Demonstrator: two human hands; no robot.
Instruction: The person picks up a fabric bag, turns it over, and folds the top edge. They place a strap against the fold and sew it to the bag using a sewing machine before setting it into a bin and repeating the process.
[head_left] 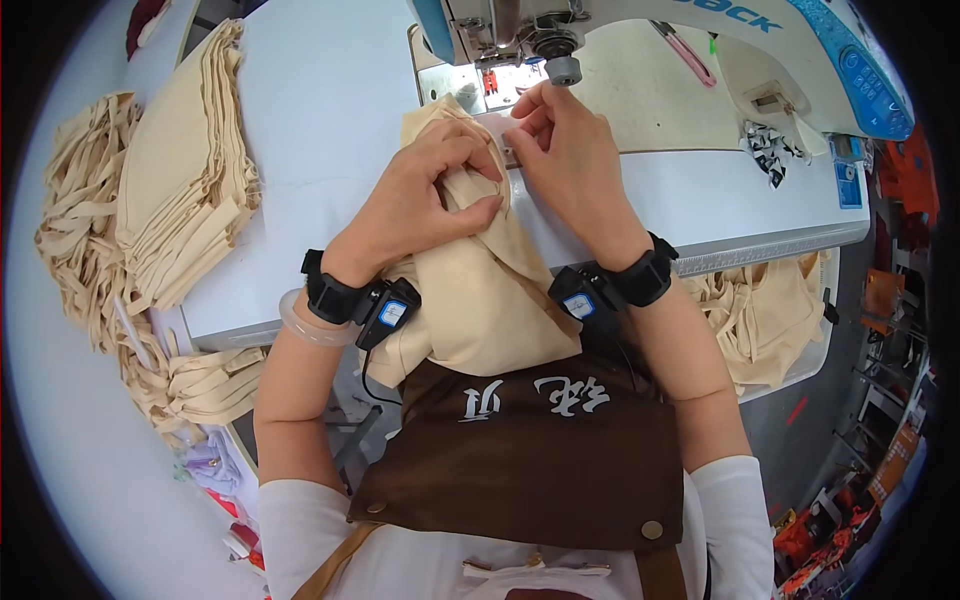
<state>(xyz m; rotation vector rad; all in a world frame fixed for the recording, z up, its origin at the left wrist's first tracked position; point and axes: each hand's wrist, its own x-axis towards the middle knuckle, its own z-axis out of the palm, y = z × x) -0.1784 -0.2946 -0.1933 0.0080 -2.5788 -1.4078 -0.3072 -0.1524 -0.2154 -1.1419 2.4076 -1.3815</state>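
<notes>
A bunched piece of cream cloth (490, 300) reaches from my lap over the table edge up to the sewing machine (640, 35). My left hand (435, 185) grips it near the top, thumb and fingers curled round a fold. Just right of the cloth, my right hand (565, 160) is close below the needle area, its thumb and fingers pinched together. A small whitish piece (494, 123) lies at those fingertips; I cannot make out what it is or whether they hold it. The metal needle plate (440, 82) shows beyond the cloth.
A stack of flat cream cloth pieces (185, 165) lies on the left of the white table (310, 60), beside a heap of cream straps (85, 220). Pink-handled snips (690, 60) rest on the machine bed. More cream cloth fills a bin (765, 320) below right.
</notes>
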